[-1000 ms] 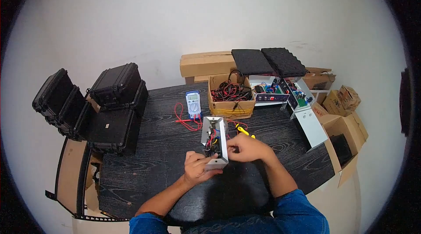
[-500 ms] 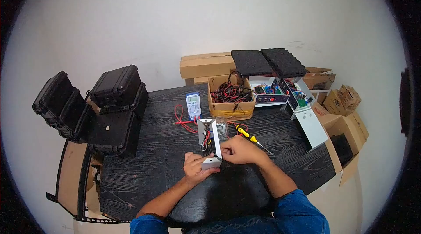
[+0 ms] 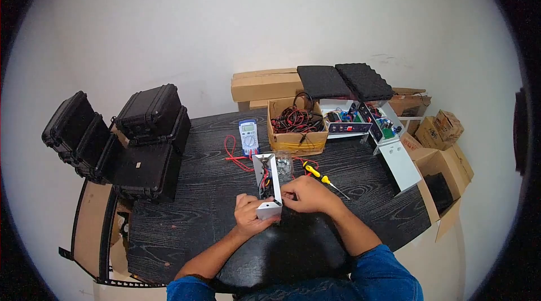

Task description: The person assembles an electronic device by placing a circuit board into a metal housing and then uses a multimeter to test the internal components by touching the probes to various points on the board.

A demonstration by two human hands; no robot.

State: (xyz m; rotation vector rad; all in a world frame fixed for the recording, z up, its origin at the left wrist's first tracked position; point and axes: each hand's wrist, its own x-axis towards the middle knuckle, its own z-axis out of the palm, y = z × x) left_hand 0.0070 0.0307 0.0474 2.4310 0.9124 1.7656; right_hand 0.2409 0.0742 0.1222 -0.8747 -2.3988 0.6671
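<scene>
A white metal enclosure (image 3: 276, 180), open on top with red and black wires (image 3: 266, 180) inside, is held over the near part of the table. My left hand (image 3: 251, 215) is closed around its near left end, thumb underneath. My right hand (image 3: 307, 194) is pressed to its right wall, fingers curled; whatever the fingertips pinch is hidden. Just beyond the enclosure lies a clear plastic container (image 3: 284, 166) of small parts. A yellow-handled screwdriver (image 3: 325, 178) rests beyond my right hand. The blue and white multimeter (image 3: 248, 136) lies farther back with its red lead (image 3: 239, 161).
Black hard cases (image 3: 146, 168) are stacked on the left. A cardboard box (image 3: 298, 142) of tangled cables stands at the back centre. Opened white units with circuit boards (image 3: 346, 118) sit at back right, near black foam sheets (image 3: 363, 81). An open carton (image 3: 442, 182) stands beyond the table's right edge.
The enclosure has tilted and shifted very slightly left in my left hand. My right hand has moved a little to the left and down along its wall.
</scene>
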